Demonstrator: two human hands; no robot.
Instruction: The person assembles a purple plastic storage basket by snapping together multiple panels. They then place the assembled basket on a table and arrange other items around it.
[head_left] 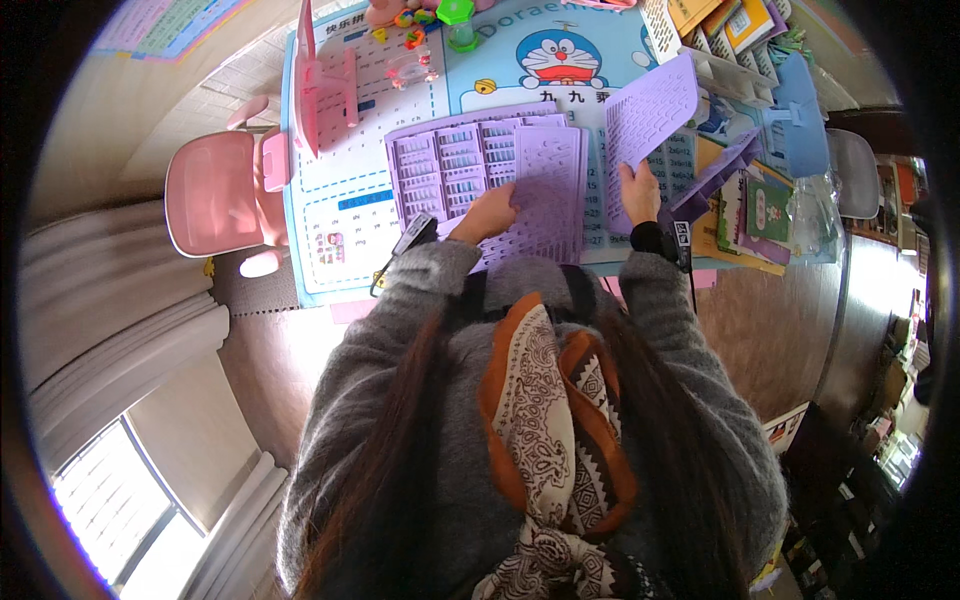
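My right hand (640,193) is closed around the lower edge of a purple perforated panel (652,105), which is tilted up over the right part of the table. Flat in front of me lies a larger purple lattice panel (460,160) with rows of slots. On its right side rests a smaller stack of purple perforated panels (555,185). My left hand (487,213) is at the left edge of that stack, its fingers curled against the plastic. Another purple plastic piece (728,170) stands tilted to the right of my right hand.
A printed cartoon mat (350,180) covers the table. Small toys (412,68) and a green plastic container (460,25) sit at the far side. Books (765,210), a blue bin (797,115) and a white rack (730,75) crowd the right. A pink chair (215,190) stands left.
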